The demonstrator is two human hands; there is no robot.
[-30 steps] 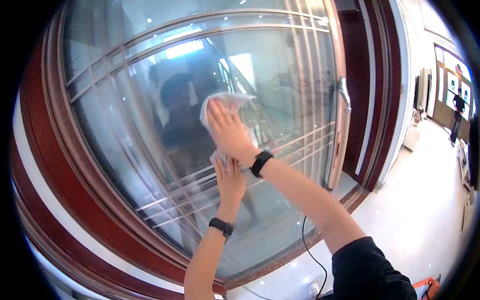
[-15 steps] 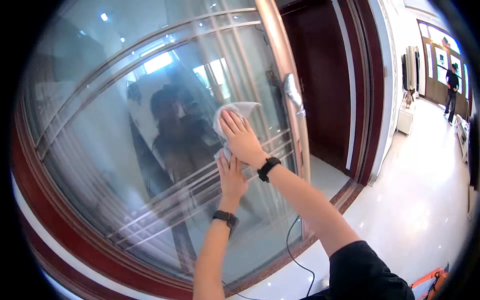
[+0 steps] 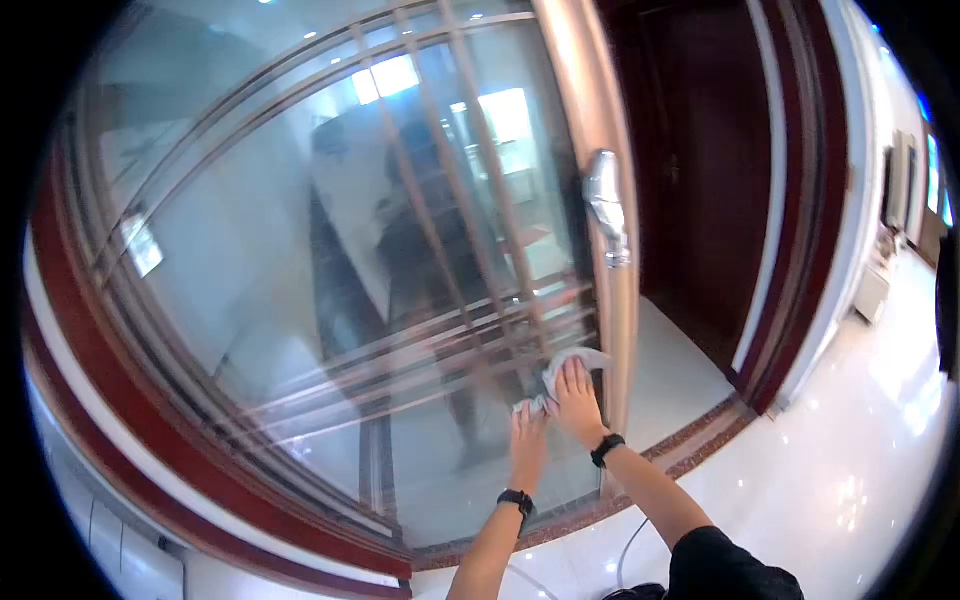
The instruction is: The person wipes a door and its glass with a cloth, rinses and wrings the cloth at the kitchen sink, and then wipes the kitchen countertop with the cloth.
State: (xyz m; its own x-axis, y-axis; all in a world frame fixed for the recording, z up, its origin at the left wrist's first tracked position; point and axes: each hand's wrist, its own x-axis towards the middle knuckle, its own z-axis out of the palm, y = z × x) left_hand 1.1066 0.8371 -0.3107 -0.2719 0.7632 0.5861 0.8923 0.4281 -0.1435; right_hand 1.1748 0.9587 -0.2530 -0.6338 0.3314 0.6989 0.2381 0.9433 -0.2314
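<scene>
A pale grey-white cloth (image 3: pixel 578 357) lies bunched against the sliding door's glass panel (image 3: pixel 270 330), low and near its right edge. My right hand (image 3: pixel 577 405) presses the cloth to the glass, its fingers pointing upward over it. Just left and lower, my left hand (image 3: pixel 527 440) has its fingertips on the cloth's lower left end. Black bands circle both wrists. The door's silver handle (image 3: pixel 606 208) is above my hands, on the copper-coloured frame (image 3: pixel 625 330).
A dark red doorway (image 3: pixel 690 190) stands to the right of the glass door. Below runs a brown stone threshold (image 3: pixel 700 452), with a cable (image 3: pixel 625 550) on the shiny white floor (image 3: pixel 800 500). A white cabinet (image 3: pixel 873 290) is at the far right.
Both hands and the cloth have moved down and right across the glass, closer to the door frame. The view has shifted; the distant person is no longer visible.
</scene>
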